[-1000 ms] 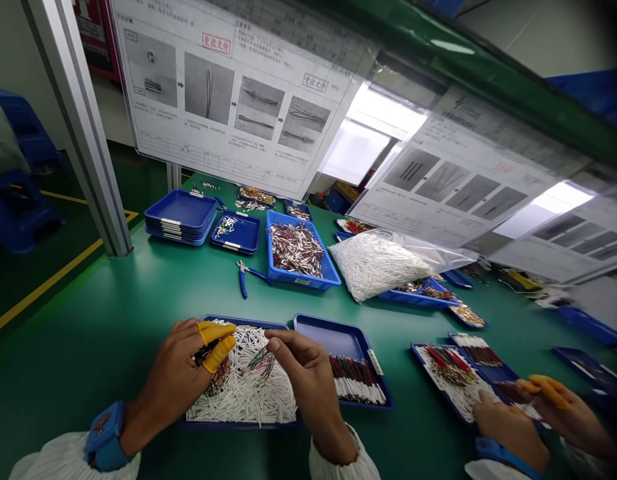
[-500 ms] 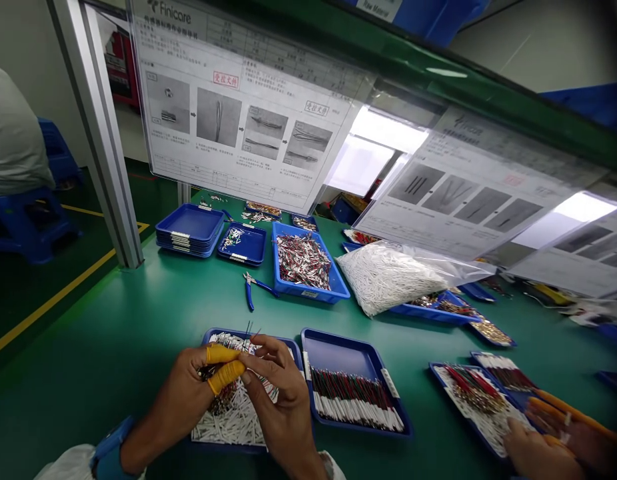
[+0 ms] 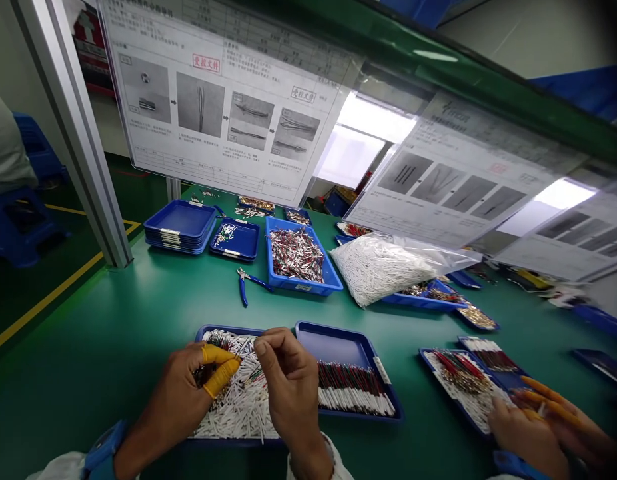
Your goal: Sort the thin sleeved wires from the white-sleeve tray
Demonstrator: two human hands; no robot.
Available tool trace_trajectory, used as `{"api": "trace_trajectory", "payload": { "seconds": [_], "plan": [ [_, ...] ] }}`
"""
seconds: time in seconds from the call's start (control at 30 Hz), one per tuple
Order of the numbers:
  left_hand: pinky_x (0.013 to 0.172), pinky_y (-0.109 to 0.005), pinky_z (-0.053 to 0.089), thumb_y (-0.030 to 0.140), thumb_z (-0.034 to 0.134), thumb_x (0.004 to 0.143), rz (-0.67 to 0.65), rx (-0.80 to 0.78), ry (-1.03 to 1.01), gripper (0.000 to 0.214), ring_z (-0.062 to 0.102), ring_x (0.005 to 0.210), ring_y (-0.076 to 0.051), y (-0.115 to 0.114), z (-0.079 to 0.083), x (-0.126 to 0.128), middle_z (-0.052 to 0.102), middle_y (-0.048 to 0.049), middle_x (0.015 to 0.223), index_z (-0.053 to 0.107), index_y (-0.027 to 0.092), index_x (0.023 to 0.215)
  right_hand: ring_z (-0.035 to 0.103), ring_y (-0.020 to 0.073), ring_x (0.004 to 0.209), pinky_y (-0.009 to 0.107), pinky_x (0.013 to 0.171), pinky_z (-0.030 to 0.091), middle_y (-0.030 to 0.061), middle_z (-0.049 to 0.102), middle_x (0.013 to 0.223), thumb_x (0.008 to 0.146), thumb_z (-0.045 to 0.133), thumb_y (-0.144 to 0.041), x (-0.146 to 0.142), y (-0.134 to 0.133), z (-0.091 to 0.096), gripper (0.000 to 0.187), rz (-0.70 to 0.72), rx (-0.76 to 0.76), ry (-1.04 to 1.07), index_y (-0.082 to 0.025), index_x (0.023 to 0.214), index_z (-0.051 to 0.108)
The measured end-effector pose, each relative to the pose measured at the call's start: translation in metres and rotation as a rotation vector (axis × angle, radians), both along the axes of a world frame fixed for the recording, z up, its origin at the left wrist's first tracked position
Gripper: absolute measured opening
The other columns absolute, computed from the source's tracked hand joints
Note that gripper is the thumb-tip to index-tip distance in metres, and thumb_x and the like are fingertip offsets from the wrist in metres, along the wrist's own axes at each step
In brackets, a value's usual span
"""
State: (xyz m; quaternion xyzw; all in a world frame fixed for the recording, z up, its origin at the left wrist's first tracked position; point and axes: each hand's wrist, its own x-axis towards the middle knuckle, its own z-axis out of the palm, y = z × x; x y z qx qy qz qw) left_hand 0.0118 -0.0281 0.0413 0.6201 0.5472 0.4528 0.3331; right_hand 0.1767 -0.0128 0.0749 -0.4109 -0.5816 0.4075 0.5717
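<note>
My left hand, with yellow finger covers on thumb and forefinger, is closed in a pinch on thin wires, mostly hidden by the fingers. Just to its right, my right hand is closed too, thumb against forefinger; what lies between those tips is too small to make out. Both hands are above a blue tray heaped with short white tubes and some coloured wires with metal ends. Beside it, a second blue tray holds a row of red, green and black wires with white sleeves.
Blue-handled cutters lie behind the trays. Farther back are stacked blue trays, a bin of wired parts and a bag of white tubes. At right, another person's hands work over a tray. Instruction sheets hang above.
My hands have moved apart; the right shifted a little right, away from the left fingertips. The dark wires that stuck up between them no longer show there. The view has shifted slightly.
</note>
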Motion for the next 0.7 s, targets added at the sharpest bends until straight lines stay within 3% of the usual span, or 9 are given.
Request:
{"api": "trace_trajectory", "payload": {
  "seconds": [0.13, 0.33, 0.5, 0.6, 0.7],
  "plan": [
    [0.061, -0.03, 0.052, 0.038, 0.068, 0.083, 0.016, 0.099, 0.122, 0.016, 0.064, 0.065, -0.018, -0.0014, 0.0013, -0.001, 0.072, -0.0009, 0.069, 0.076, 0.024, 0.081, 0.047, 0.0146, 0.065, 0.027, 0.058, 0.041, -0.0008, 0.052, 0.07, 0.094, 0.064, -0.039, -0.0002, 0.0002, -0.0031, 0.029, -0.041, -0.012, 0.018, -0.019, 0.073, 0.059],
    [0.062, -0.031, 0.05, 0.036, 0.066, 0.085, 0.013, 0.113, 0.139, 0.016, 0.063, 0.064, -0.018, -0.0003, -0.0042, -0.0001, 0.072, 0.0, 0.068, 0.074, 0.023, 0.078, 0.062, 0.0213, 0.088, 0.034, 0.08, 0.05, 0.0055, 0.067, 0.093, 0.091, 0.068, -0.033, 0.0008, 0.0042, -0.0043, 0.015, 0.065, 0.0, 0.04, -0.021, 0.098, 0.072],
    [0.06, -0.03, 0.049, 0.037, 0.065, 0.086, -0.007, 0.11, 0.153, 0.017, 0.062, 0.064, -0.018, -0.0004, -0.0036, 0.0012, 0.071, 0.0006, 0.067, 0.075, 0.025, 0.079, 0.058, 0.0188, 0.08, 0.031, 0.072, 0.047, 0.0031, 0.062, 0.082, 0.093, 0.065, -0.031, 0.0018, 0.0037, -0.0033, 0.016, 0.031, 0.022, 0.027, -0.02, 0.081, 0.068],
    [0.06, -0.03, 0.049, 0.039, 0.066, 0.085, -0.013, 0.103, 0.154, 0.018, 0.063, 0.065, -0.018, -0.0024, 0.0, 0.002, 0.071, 0.0001, 0.067, 0.075, 0.025, 0.078, 0.053, 0.0169, 0.073, 0.029, 0.066, 0.045, 0.0011, 0.057, 0.076, 0.094, 0.063, -0.034, 0.0018, 0.0021, -0.0042, 0.022, -0.04, -0.017, 0.054, -0.02, 0.078, 0.063],
    [0.059, -0.03, 0.049, 0.038, 0.065, 0.085, -0.01, 0.105, 0.158, 0.018, 0.062, 0.063, -0.018, -0.0042, 0.0022, 0.0022, 0.07, -0.0002, 0.066, 0.075, 0.024, 0.078, 0.054, 0.0174, 0.073, 0.029, 0.067, 0.047, 0.0015, 0.059, 0.076, 0.094, 0.062, -0.035, 0.001, 0.0013, -0.0043, 0.021, -0.013, -0.029, 0.06, -0.02, 0.08, 0.065]
  ]
}}
